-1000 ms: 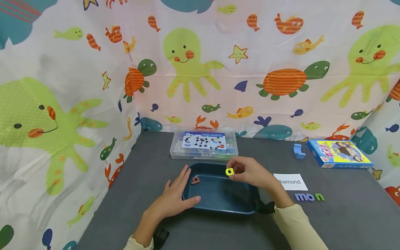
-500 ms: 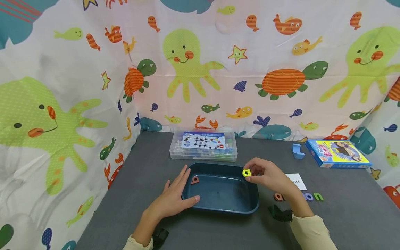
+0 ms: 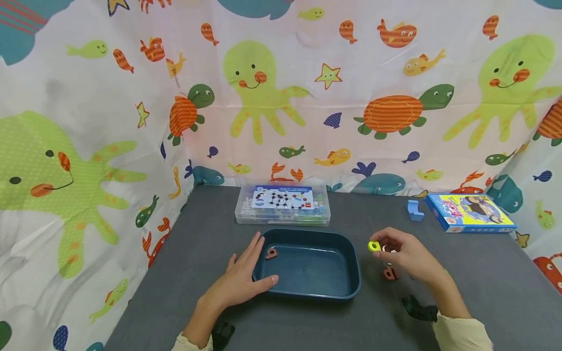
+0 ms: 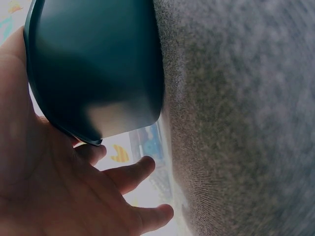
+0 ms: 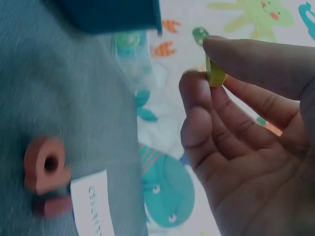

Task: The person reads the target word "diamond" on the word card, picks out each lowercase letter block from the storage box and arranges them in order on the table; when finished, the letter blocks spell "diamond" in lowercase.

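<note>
My left hand rests spread on the left rim of a dark blue tray, fingers straight and thumb over the rim. In the left wrist view the tray's outer wall lies against that hand. Inside the tray is a small brown toy letter. Right of the tray, my right hand pinches a yellow toy letter between thumb and fingertips, above the table. Below it lies a brown toy letter; the right wrist view shows a reddish piece beside a white word card.
Behind the tray stands a clear plastic case with a molecule-picture label. At back right are a blue plastic piece and a blue-yellow box. A printed curtain borders the table. My right hand hides most of the card and letters.
My right hand has carried the yellow letter rightward, from over the tray to beside it, above the card area. My left hand has stayed on the rim. The view has shifted slightly.
</note>
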The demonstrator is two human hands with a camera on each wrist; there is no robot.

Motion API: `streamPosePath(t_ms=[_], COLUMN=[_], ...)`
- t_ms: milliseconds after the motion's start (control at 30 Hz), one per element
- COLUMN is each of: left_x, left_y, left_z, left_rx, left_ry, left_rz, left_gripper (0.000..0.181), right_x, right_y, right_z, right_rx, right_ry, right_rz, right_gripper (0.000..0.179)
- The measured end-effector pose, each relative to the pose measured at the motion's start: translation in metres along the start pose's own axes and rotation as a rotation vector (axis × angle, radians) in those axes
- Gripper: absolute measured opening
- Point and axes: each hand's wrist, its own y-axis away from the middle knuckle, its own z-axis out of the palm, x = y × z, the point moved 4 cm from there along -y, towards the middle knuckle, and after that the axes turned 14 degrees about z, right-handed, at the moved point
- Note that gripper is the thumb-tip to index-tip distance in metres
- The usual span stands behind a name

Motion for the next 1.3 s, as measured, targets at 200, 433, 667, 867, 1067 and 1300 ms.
streamPosePath(t_ms=[200,433,667,867,1067,1300], left_x=[-0.001,-0.001,-0.001,0.0,0.001,0.0], left_y=[0.0,0.001,0.001,0.001,0.0,-0.002], left_z=[0.0,0.0,0.0,0.0,-0.001,-0.001], left_rx=[-0.004,-0.004,-0.003,-0.006,-0.008,-0.01], left_ry=[0.007,0.011,0.015,0.016,0.024,0.011], left_rz=[-0.012,-0.017,-0.01,-0.002,-0.005,-0.018], left_gripper=[0.103,0.104,0.103,0.103,0.103,0.104], right_x=[0.019,0.043,0.066,0.08,0.087,0.088], right_y=[0.008,0.014,0.016,0.017,0.017,0.018], right_z=[-0.014,-0.029,-0.034,-0.031,-0.024,-0.017], right_rx=[0.033,0.064,0.067,0.038,0.006,0.009], right_ry=[0.082,0.177,0.292,0.369,0.371,0.37], right_rz=[0.006,0.076,0.11,0.113,0.077,-0.002], right_gripper=[0.024,0.027,0.028,0.026,0.027,0.032])
